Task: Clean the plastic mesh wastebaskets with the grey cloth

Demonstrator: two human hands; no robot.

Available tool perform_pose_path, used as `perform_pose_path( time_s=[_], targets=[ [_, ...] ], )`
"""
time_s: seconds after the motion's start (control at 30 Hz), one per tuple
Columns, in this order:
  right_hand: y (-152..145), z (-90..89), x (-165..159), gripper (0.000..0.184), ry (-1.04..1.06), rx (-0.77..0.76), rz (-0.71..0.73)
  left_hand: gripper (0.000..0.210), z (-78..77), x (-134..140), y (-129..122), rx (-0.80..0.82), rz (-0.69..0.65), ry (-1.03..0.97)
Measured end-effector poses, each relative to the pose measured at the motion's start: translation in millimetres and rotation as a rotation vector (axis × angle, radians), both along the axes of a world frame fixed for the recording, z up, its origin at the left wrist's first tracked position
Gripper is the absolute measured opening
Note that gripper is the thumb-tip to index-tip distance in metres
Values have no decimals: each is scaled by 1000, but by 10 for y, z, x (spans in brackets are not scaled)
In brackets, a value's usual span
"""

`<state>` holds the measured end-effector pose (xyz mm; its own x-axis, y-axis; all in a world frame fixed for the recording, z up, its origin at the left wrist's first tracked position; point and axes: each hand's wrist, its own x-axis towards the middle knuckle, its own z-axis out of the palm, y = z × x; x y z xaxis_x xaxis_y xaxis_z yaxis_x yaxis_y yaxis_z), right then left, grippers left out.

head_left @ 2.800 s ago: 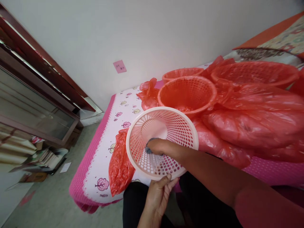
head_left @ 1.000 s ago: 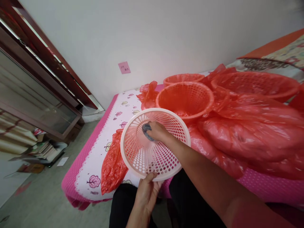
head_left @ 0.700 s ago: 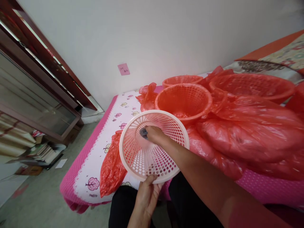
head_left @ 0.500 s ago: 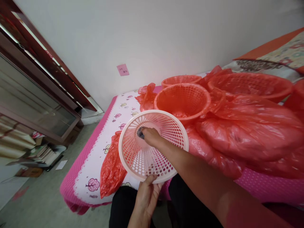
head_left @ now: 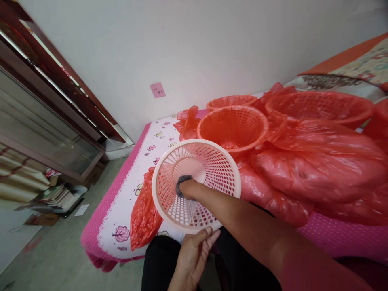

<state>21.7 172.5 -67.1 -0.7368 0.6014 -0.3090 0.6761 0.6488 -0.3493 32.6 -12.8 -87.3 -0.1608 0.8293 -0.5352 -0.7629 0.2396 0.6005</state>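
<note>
A pale pink plastic basket (head_left: pixel 222 161) with perforated walls is tilted, its mouth toward me, above the bed edge and my knees. My left hand (head_left: pixel 197 246) grips its near rim, thumb on top and fingers underneath. My right hand (head_left: pixel 188 189) reaches deep inside, closed on a dark grey cloth (head_left: pixel 181 190) that lies against the inner wall near the bottom. The fingers of this hand are partly hidden by the cloth. Just behind the basket stands another basket (head_left: pixel 263 121), wrapped in red plastic.
On the bed (head_left: pixel 106 222), a crumpled red plastic bag (head_left: pixel 145 220) lies left of the basket. Large filled red bags (head_left: pixel 321 169) and a wide red-wrapped basket (head_left: pixel 368 109) are at the right. A wall with a pink note (head_left: pixel 157 89) rises behind. Books (head_left: pixel 57 198) sit far left.
My right hand has moved the grey cloth from near the basket's bottom down along its inner wall toward me. My left hand has shifted slightly right along the rim.
</note>
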Motion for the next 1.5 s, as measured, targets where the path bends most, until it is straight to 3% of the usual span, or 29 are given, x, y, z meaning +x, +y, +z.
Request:
perform_pose_path(
  time_s=[0.2,0.6,1.0,1.3,1.5],
  targets=[
    [-17,99,4,34,-55,13,59,77,7,12,-19,6,2,42],
    [-34,194,135,34,-66,-64,207,65,-7,3,-23,-59,2,121],
    [-184,566,415,40,-4,-93,269,59,26,47,20,-61,18,127],
    [-123,568,460,45,91,-201,252,52,41,26,20,-75,20,152],
    [-78,523,503,47,178,-409,291,27,20,7,15,-76,29,169]
  ],
)
